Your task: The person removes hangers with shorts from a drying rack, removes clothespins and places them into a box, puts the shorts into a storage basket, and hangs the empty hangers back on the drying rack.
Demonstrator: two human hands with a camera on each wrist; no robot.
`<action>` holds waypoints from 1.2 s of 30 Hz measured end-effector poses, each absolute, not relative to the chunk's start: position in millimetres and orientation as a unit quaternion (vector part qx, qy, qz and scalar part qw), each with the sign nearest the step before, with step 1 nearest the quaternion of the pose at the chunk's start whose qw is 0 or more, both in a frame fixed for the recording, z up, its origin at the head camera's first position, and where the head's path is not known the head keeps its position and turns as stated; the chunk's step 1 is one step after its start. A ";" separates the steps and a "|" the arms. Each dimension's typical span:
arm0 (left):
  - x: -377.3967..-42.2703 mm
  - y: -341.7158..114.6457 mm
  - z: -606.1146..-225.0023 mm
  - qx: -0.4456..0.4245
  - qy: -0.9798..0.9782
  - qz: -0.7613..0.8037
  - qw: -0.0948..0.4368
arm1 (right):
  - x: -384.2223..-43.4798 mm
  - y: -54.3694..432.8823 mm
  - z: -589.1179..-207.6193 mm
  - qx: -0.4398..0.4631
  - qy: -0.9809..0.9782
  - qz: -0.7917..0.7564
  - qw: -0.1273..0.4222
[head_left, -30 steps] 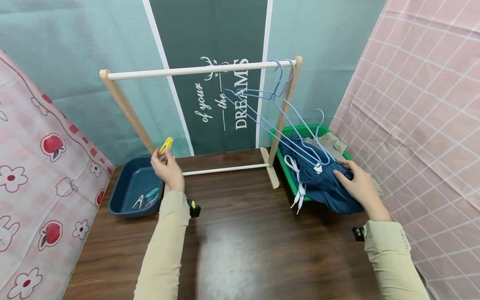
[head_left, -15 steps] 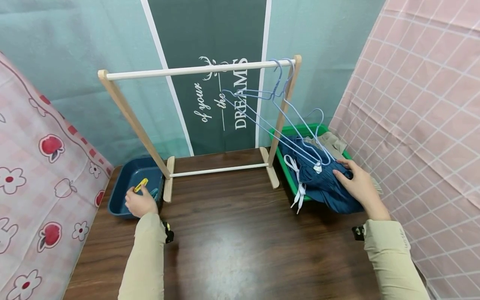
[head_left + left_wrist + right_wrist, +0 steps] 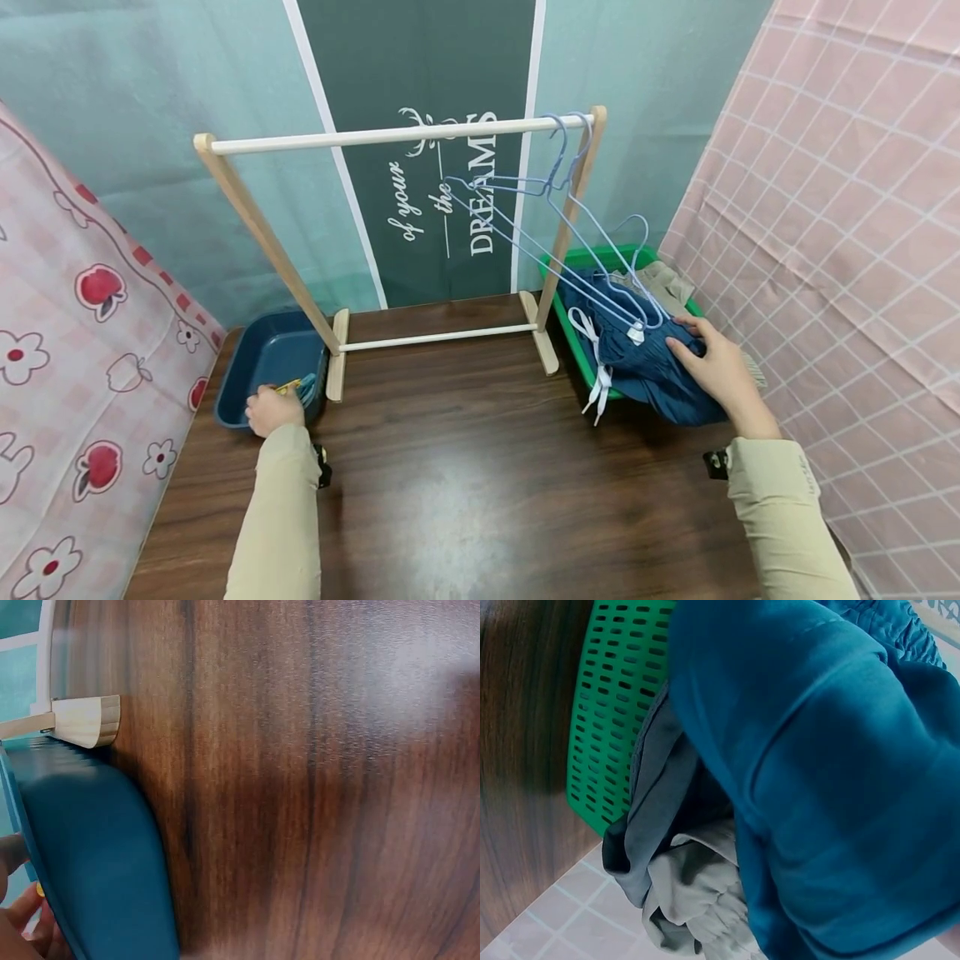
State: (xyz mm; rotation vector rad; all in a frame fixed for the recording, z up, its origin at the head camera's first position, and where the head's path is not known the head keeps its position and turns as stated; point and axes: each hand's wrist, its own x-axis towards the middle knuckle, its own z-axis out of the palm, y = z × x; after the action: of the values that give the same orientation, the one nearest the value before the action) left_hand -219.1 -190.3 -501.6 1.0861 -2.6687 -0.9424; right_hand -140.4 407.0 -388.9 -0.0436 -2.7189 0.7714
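In the head view my left hand point(image 3: 273, 410) is down in the dark blue basin point(image 3: 238, 367), pinching a yellow clothespin point(image 3: 287, 387) beside teal clothespins point(image 3: 306, 388). The left wrist view shows only a yellow tip point(image 3: 40, 889) at the fingers, over the basin's rim. My right hand point(image 3: 720, 375) grips dark blue drawstring pants point(image 3: 637, 367), thumb on top. Their white drawstring point(image 3: 598, 383) dangles over the green basket point(image 3: 572, 342). Against the pants rest the ends of lilac hangers point(image 3: 555, 190). In the right wrist view, the pants' fabric point(image 3: 840, 772) hides most of the hand.
A wooden rack with a white top bar point(image 3: 390, 135) stands between basin and basket; two hangers hook at its right end. Another hanger hook point(image 3: 637, 221) rises by the basket. Beige clothing point(image 3: 663, 285) lies inside it. Brown tabletop point(image 3: 450, 467) extends in front; curtains surround the sides and back.
My left hand has moved down and left from beside the rack's post into the basin, carrying the yellow clothespin. My right hand stays in place on the pants.
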 end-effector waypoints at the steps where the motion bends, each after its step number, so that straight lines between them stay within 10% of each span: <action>1: -219.7 -191.0 -501.6 0.355 -0.884 -0.302 0.044 | -140.4 406.8 -389.3 -0.015 -0.950 0.269 0.158; 23: -223.5 -199.2 -504.2 0.309 -0.922 -0.226 -0.061 | -143.5 402.9 -394.9 -0.033 -0.949 0.240 0.200; 36: -226.4 -190.1 -501.8 0.295 -0.918 -0.264 -0.006 | -141.2 399.8 -398.4 -0.047 -0.934 0.246 0.253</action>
State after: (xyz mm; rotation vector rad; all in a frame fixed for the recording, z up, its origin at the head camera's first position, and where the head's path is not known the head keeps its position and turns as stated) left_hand -226.4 -190.1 -501.8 0.9309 -2.8965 -0.8333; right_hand -141.2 399.8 -398.4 -0.1280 -2.5402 0.6688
